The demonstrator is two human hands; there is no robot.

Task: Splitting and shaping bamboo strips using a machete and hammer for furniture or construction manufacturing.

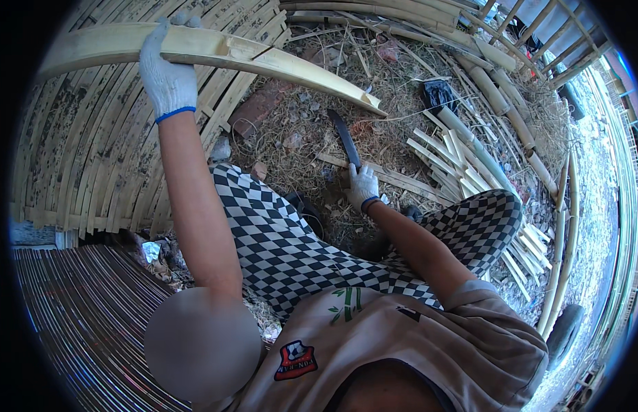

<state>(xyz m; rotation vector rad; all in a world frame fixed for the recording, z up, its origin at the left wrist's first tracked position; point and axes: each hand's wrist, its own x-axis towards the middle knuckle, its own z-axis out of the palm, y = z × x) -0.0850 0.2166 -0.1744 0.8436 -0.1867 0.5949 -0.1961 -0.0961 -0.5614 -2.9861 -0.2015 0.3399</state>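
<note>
My left hand (168,77), in a white knit glove with a blue cuff, is closed around a long split bamboo piece (264,60). The pale inner side of the bamboo shows, with a node ridge partway along, and its cut end points to the right. Lower down, my right hand (363,187), gloved the same way, grips the handle of a machete (343,136). Its dark blade points up and slightly left, apart from the bamboo's end. The handle is mostly hidden in my fingers.
A slatted bamboo panel (78,137) lies at left, above a dark striped surface (85,316). Pale split sticks (439,161) are piled at right, near a black plastic bag (439,95) and bamboo poles (494,89). A brick (260,108) rests among shavings.
</note>
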